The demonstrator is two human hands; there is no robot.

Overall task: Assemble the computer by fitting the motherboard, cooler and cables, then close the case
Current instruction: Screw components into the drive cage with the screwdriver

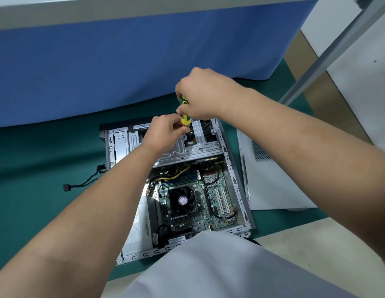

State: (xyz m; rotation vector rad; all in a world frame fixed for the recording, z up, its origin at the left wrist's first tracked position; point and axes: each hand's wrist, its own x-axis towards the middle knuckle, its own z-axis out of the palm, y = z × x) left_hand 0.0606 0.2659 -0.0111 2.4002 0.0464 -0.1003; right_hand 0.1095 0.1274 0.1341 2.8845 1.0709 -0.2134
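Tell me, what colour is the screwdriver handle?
Yellow and green; the screwdriver handle shows best in the head view.

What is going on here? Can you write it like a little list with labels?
place: open computer case lying on a green mat
right hand: grips the yellow and green screwdriver by its handle
left hand: pinches at the screwdriver's lower end
work spot: metal drive bracket at the case's far end
inside: motherboard with cooler fan fitted
beside case: grey side panel, off
loose: black cable on the mat
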